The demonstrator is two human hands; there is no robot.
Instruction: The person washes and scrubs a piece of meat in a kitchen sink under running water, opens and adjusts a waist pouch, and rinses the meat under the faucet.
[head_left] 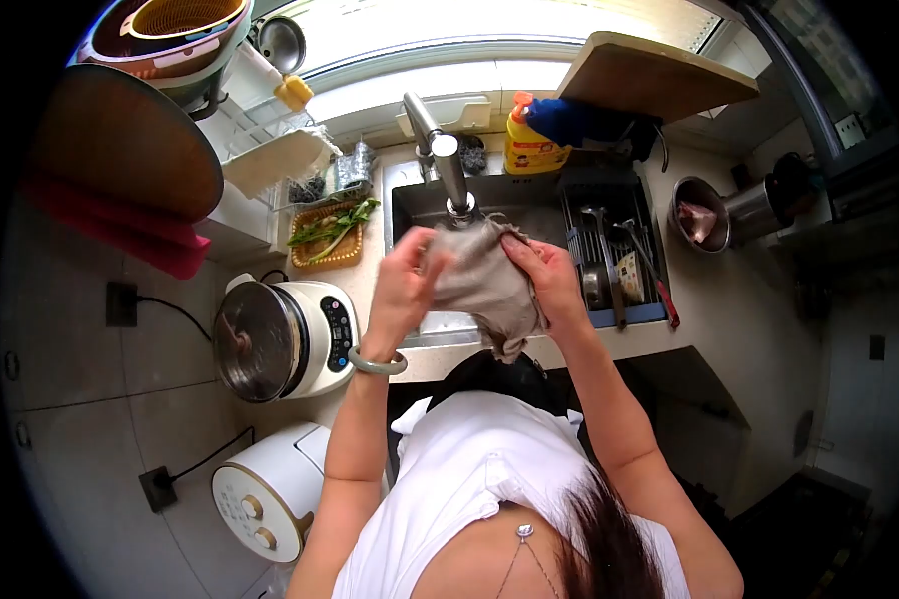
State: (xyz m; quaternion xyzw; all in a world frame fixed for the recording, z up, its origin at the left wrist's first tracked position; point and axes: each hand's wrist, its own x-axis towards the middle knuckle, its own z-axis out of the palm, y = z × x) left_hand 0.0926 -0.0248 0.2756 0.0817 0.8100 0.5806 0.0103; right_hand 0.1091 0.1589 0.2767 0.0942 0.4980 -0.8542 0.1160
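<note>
A grey-beige cloth [479,275] hangs spread above the front of the sink [425,205], its lower end bunched and drooping. My right hand [549,280] pinches its upper right edge, the thumb lying on top of the fabric. At the cloth's left edge is my left hand [407,285], with a pale bangle [378,362] on the wrist. Its fingers are curled but smeared by motion, so whether they grip the fabric is unclear. Just beyond the cloth stands the metal faucet [449,170], its spout end close to the cloth's top.
Right of the basin, a dark drying rack [579,215] holds utensils. A yellow bottle [534,145] and a leaning cutting board [659,75] stand behind. Leafy greens [345,230] lie in a basket on the left, near a lidded cooker [270,339]. A metal bowl [697,215] sits far right.
</note>
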